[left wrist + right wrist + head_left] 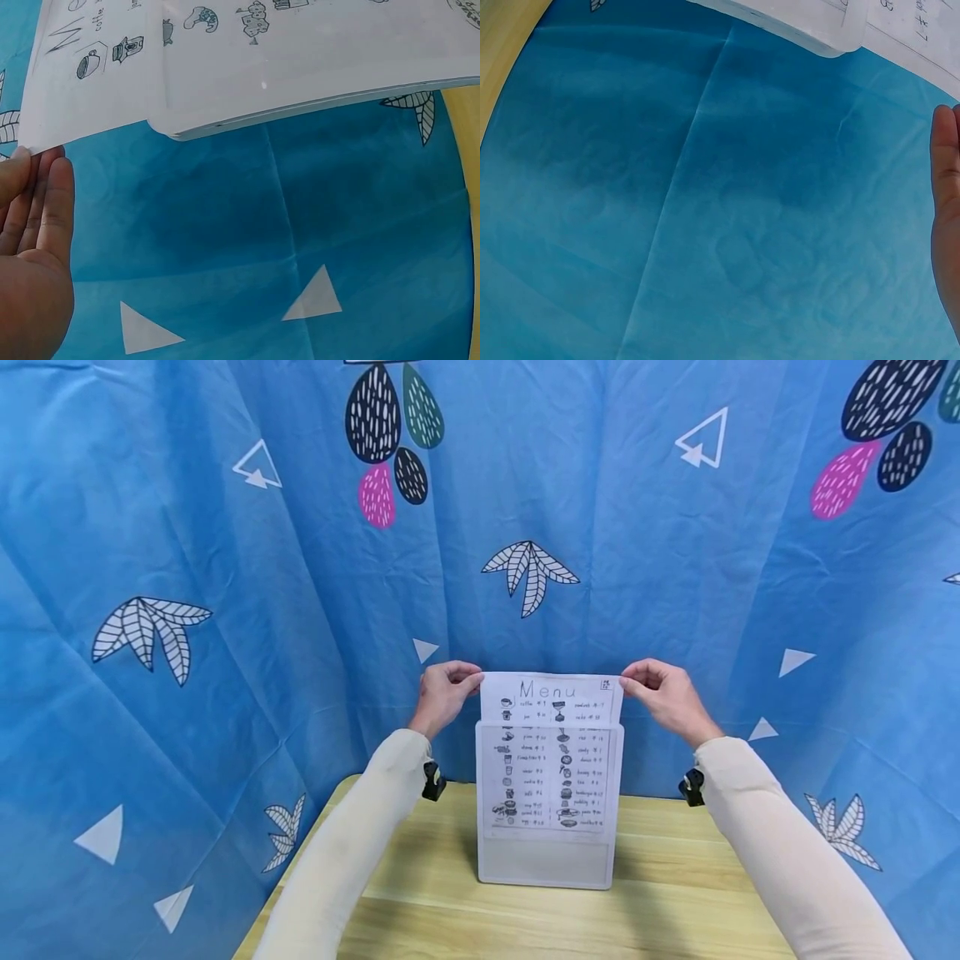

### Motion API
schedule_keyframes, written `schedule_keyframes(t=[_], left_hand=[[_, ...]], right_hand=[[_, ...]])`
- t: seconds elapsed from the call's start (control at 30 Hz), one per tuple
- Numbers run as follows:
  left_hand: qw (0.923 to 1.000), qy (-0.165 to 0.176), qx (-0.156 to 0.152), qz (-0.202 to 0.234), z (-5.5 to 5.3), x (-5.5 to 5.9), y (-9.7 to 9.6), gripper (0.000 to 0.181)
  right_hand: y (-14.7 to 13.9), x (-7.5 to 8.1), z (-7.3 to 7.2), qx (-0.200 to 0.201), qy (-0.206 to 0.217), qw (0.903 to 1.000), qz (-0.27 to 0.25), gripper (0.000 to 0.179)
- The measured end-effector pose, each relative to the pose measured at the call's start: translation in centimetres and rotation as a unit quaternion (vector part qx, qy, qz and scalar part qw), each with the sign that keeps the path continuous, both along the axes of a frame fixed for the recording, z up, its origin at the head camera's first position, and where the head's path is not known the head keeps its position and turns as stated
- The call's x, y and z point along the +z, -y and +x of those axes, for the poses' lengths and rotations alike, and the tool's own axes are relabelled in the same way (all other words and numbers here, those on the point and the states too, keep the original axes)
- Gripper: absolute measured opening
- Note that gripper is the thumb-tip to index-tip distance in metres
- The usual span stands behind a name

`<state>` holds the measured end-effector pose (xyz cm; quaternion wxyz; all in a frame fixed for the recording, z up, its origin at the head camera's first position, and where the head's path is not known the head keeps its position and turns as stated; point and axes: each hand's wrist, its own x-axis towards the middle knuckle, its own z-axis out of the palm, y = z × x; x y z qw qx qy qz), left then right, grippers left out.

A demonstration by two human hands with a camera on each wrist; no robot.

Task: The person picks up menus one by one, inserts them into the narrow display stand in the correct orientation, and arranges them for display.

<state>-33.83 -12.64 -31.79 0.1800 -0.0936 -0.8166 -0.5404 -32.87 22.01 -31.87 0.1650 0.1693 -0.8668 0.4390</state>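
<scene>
A paper menu sheet (551, 693) with handwritten lines and small food drawings stands partly inside a clear, white-edged display holder (543, 862). Its top strip, headed "Menu", sticks out above the holder's upper edge, while the lower part shows through the clear front. My left hand (447, 693) pinches the sheet's top left corner between thumb and fingers. At the top right corner, my right hand (670, 695) pinches the paper the same way. In the left wrist view the thumb and fingers meet at the paper's corner. Only part of the right hand (946, 172) shows in the right wrist view.
The holder stands upright on a light wood-grain table (420, 877). Behind and to both sides hangs a blue curtain (637, 568) printed with leaves, triangles and drops, close to the table's back edge. A small black device (433, 781) sits on each wrist, over pale sleeves.
</scene>
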Motion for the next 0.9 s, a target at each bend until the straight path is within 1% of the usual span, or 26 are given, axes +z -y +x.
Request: schedule_keyframes(t=[0.17,0.33,0.73,0.9], left_hand=[[1.0,-0.004,0.001,-0.004,-0.1,-0.3,0.0,0.014],[1.0,-0.001,0.005,-0.007,-0.1,-0.5,0.0,0.013],[0.9999,-0.003,-0.002,-0.011,0.1,-0.9,0.0,0.012],[0.9998,-0.002,0.001,-0.018,0.1,-1.3,0.0,0.012]], right_hand=[[-0.1,-0.2,-0.1,0.004,0.001,1.0,0.0,0.027],[-0.2,-0.4,-0.2,0.0,0.006,1.0,0.005,0.027],[-0.2,-1.0,0.0,0.0,0.023,0.9997,0.007,0.029],[-0.3,-1.3,0.1,0.001,0.029,0.9995,0.009,0.029]])
